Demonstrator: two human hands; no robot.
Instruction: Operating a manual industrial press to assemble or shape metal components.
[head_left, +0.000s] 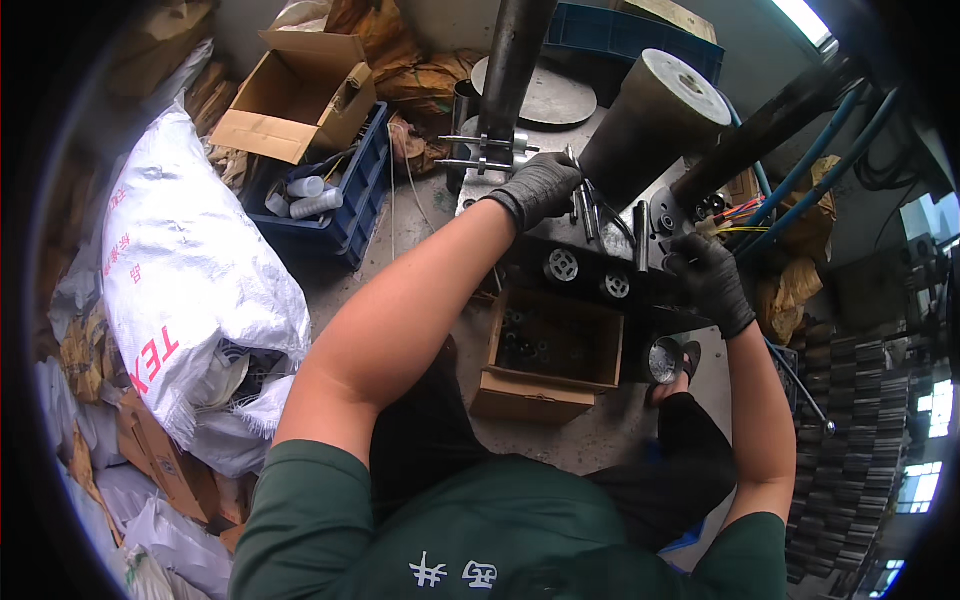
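My left hand point(542, 190), in a dark grey knit glove, reaches to the machine's steel work plate point(560, 226). Its fingers are closed at a shiny metal rod point(572, 160), whose upper end sticks out past the fingertips. Beside them, short bright rods point(588, 215) and a dark cable stand on the plate. My right hand point(712, 287), gloved alike, is at the machine's right side, close to a round-holed metal plate point(664, 220) and an upright steel pin point(641, 237). Its fingers are dark against the dark machine, so their grip is unclear.
Below the machine's front edge sits an open cardboard box point(535, 395) with small dark parts inside. A thick steel cylinder point(640, 125) rises behind the plate. At the left are a blue crate point(350, 215) and a white woven sack point(190, 260). Blue hoses point(815, 175) run at right.
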